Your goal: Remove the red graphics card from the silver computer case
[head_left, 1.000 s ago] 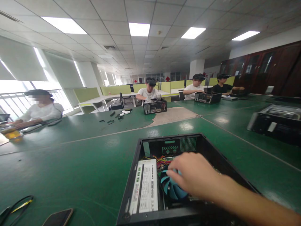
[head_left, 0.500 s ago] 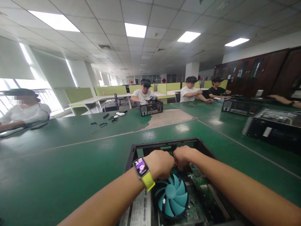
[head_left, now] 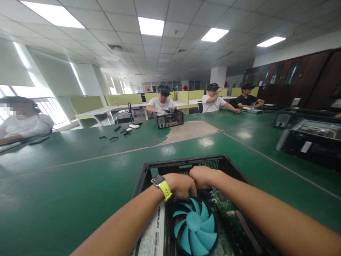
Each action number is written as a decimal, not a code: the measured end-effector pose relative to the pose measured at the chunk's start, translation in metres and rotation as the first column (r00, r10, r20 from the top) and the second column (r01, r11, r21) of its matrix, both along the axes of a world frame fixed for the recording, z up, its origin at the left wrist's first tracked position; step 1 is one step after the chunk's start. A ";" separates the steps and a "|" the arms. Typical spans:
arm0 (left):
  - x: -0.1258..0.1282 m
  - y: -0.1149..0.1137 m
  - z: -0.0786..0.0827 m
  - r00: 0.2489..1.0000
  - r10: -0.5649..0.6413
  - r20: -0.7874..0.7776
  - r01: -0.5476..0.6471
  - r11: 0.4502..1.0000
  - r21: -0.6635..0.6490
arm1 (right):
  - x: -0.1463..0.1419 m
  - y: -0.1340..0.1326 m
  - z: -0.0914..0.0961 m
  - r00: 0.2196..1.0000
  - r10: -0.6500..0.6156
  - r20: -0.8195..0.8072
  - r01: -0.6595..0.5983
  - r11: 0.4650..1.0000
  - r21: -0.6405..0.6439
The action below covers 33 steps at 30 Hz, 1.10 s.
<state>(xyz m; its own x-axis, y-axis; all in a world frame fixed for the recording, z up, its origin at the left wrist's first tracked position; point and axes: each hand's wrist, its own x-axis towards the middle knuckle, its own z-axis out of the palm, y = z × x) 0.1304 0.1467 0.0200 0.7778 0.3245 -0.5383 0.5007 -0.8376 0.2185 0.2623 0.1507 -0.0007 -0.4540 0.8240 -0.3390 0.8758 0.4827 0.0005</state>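
I am in an open-plan office used as a computer assembly room. Indicators: tiled ceiling with panel lights (head_left: 151,26), green partitioned desks (head_left: 125,99) far back, dark cabinets (head_left: 293,76) at right, and people seated at a long green worktop (head_left: 66,177) carrying opened computer cases (head_left: 168,119).

— Where are your hands?
— My left hand (head_left: 182,185) and right hand (head_left: 203,176) touch inside the computer case (head_left: 149,170), just behind the fan (head_left: 195,226).
— And the case?
— On the table (head_left: 66,185).

green tables (head_left: 66,177), ceiling lights (head_left: 151,26), windows (head_left: 50,110)
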 end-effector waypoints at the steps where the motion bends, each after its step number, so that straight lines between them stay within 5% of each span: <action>1: 0.001 -0.001 0.000 0.998 0.011 -0.057 -0.012 1.000 -0.015 | 0.000 0.000 -0.004 0.999 0.031 0.013 -0.031 0.999 -0.022; 8: 0.024 -0.016 -0.005 0.936 0.064 -0.347 -0.026 0.993 0.111 | -0.012 0.004 -0.035 0.979 0.171 0.114 -0.175 0.984 0.026; 11: 0.025 -0.018 0.000 0.911 0.179 -0.372 -0.106 0.972 0.208 | -0.012 0.004 -0.026 0.973 0.165 0.160 -0.170 0.985 0.017; 15: 0.019 -0.013 0.004 0.898 0.396 -0.189 -0.296 0.865 0.406 | -0.005 0.006 -0.004 0.968 0.046 0.248 -0.045 0.999 -0.008; 22: 0.021 -0.012 -0.012 0.937 0.329 -0.117 -0.245 0.858 0.451 | -0.003 0.012 -0.013 0.983 -0.048 0.178 0.062 0.995 -0.075; 33: 0.032 -0.013 -0.031 0.958 0.266 -0.111 -0.177 0.846 0.504 | -0.004 0.011 -0.018 0.957 -0.020 0.289 0.036 0.998 -0.049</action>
